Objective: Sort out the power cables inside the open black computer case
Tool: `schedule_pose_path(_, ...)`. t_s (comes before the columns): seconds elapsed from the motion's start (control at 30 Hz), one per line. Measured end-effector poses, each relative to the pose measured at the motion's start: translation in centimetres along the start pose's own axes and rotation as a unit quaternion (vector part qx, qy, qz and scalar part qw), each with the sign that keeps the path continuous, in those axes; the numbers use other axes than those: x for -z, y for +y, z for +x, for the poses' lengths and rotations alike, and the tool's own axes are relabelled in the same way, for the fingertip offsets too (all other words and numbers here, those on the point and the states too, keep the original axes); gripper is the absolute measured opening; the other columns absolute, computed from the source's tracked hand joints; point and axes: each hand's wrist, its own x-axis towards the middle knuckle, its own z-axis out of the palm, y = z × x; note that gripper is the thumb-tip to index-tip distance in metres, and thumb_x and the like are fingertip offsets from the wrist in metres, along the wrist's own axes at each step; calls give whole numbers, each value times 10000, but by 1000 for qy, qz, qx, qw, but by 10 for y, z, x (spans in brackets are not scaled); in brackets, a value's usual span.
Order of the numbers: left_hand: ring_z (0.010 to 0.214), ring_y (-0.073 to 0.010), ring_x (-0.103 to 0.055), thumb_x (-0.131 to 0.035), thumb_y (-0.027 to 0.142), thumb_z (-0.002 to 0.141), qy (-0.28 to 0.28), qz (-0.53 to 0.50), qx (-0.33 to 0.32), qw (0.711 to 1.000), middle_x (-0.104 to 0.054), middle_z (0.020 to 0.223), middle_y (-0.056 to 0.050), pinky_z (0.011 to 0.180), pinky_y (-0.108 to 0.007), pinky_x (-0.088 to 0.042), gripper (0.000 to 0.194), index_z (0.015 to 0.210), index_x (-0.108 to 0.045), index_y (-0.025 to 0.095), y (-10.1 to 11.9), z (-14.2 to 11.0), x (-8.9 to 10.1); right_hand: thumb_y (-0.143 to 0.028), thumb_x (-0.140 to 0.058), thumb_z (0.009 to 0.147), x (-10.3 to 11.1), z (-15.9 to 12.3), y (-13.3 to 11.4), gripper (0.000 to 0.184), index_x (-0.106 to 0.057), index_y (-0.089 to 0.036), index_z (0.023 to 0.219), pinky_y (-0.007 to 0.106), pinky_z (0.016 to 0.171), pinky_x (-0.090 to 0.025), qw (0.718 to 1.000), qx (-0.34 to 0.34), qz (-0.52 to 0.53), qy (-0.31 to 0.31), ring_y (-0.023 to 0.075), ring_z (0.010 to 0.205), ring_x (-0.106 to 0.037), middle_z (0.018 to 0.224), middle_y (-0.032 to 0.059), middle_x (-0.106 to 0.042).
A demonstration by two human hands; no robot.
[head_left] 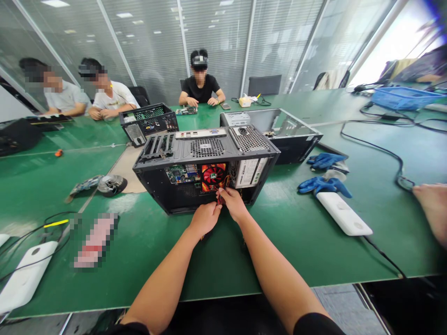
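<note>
A black computer case [206,151] lies on its side edge in front of me, with its open side towards me. Inside show a green motherboard [182,174], a red and black cooling fan [213,176] and a power supply [250,173] with a white label. My left hand [205,217] and my right hand [233,204] meet just before the fan. Both pinch a bundle of thin red and dark wires [220,199], which my fingers partly hide. Whether a connector sits between the fingertips cannot be seen.
Behind stand another open case [296,146] and a smaller black case [150,123]. Blue gloves [324,184] and a white power bank [344,214] lie right; another power bank [30,274] lies left. Several people sit around the green table [139,288]. A bare limb [433,209] reaches in at right.
</note>
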Motion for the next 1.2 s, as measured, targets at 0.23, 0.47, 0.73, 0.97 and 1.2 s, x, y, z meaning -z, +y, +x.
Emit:
schedule_pose_path(0.23,674,-179,-601,-402,299,952,-4,-32,-3,999,-647,711,-45,612,-261,-314,309,731,-582,180,-2,1,0,-516,-676,706,0,-1,-1,349,-657,-168,716,287,559,-398,1000,4,-2,1,142,563,-518,644,12,-617)
schedule_pose_path(0.47,612,-137,-530,-391,307,949,-19,-106,0,994,-593,644,-4,575,-239,-294,340,683,-558,174,-1,1,2,-530,-677,705,0,0,-1,366,-658,-164,720,279,552,-395,1000,4,-6,2,139,567,-515,656,18,-616)
schedule_pose_path(0.73,754,-205,-648,-378,309,962,-12,-4,-1,1000,-690,792,-73,647,-265,-373,312,824,-623,177,1,-1,2,-539,-671,705,0,0,1,373,-658,-168,732,280,558,-412,1000,8,-3,-2,141,570,-523,665,20,-618)
schedule_pose_path(0.97,835,-264,-683,-343,367,980,-27,83,28,996,-711,878,-125,713,-315,-441,345,967,-635,184,3,-3,3,-571,-680,687,-1,-1,-1,398,-653,-176,728,294,556,-422,1000,1,-8,1,152,565,-529,661,29,-629)
schedule_pose_path(1.2,781,-219,-662,-352,321,976,-21,10,4,1000,-695,816,-86,675,-276,-398,336,850,-629,178,4,-2,4,-533,-672,720,0,0,2,366,-666,-167,721,280,563,-397,1000,9,6,1,139,575,-521,668,21,-618)
